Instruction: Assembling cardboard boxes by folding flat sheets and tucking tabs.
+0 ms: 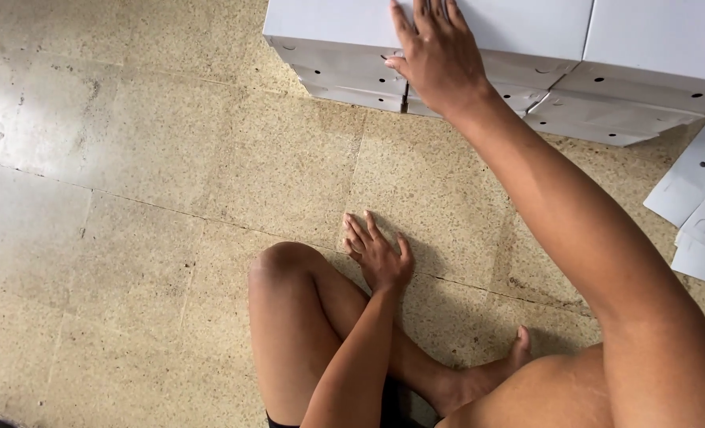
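**Flat hand on stacked white boxes, other hand braced on the floor**

The right hand (438, 55) is laid palm-down, fingers spread and open, on the top of a stack of white cardboard boxes with small round holes in their sides (344, 36); nothing is clasped in its grip, and the thumb is seen at the lid's front edge. The stack is placed on the floor at the top of the view, directly ahead of the seated person. A second stack of matching white cardboard boxes (645, 71) is set touching it on the right.

The left hand (378, 252) is pressed flat on the speckled beige tiled floor (131, 198), fingers splayed and open, with nothing held. It is positioned just beside the bent bare knee (285, 265), well apart from the boxes. A bare foot (495, 368) is rested on the floor below it.

Unfolded white cardboard sheets (701, 214) are lain flat at the right edge, near the second stack.
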